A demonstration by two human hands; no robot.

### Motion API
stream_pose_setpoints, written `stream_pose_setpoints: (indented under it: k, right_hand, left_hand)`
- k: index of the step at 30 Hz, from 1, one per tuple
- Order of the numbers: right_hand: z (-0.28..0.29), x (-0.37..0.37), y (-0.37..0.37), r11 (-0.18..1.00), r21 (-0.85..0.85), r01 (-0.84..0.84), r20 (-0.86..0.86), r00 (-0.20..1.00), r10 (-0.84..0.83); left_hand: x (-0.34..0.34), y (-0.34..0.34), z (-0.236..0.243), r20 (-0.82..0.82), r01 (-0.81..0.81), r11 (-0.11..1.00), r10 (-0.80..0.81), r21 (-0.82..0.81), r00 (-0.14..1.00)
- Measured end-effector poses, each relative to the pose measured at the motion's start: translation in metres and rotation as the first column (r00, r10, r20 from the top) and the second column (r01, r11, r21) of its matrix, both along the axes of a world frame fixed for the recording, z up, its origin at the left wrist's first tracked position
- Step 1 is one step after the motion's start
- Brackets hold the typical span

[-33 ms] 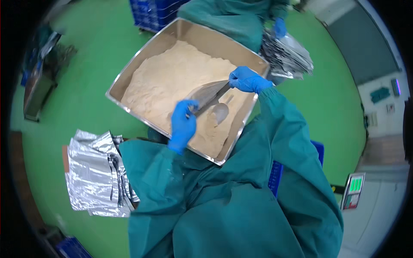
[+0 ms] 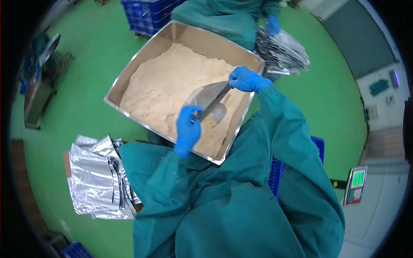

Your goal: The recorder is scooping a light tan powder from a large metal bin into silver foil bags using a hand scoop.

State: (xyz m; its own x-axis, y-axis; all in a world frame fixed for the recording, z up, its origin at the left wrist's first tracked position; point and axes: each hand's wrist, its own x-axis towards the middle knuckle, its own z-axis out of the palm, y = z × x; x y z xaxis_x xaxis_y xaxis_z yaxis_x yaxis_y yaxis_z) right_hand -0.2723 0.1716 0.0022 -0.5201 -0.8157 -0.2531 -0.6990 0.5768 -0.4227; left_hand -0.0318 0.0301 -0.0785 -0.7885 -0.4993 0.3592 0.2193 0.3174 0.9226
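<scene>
A square steel bin holds pale powder. My right hand, in a blue glove, pinches the upper end of a grey foil bag over the powder. My left hand, also gloved, grips the bag’s lower end with curled fingers. A metal scoop lies in the powder just right of the bag, its handle pointing up.
Stacks of silver bags lie at left and upper right, where a co-worker’s gloved hand rests. Blue crates stand behind the bin, another at my right near a scale. Equipment stands far left.
My left hand has shifted slightly down and to the right, still on the bag. My right hand stays at the upper end. The co-worker’s hand and the bin appear slightly higher in view.
</scene>
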Motion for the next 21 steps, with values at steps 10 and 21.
stream_pose_setpoints:
  k: [10, 21]
  right_hand:
    - [0.022, 0.010, 0.124, 0.998, -0.003, 0.061, -0.153, 0.986, -0.061]
    - [0.223, 0.116, 0.266, 0.939, -0.324, 0.116, -0.450, 0.854, -0.260]
  left_hand:
    - [-0.016, 0.080, 0.010, 0.113, 0.141, 0.989, -0.136, -0.041, 0.984]
    - [0.007, 0.116, 0.278, 0.468, 0.538, 0.638, -0.297, -0.551, 0.832]
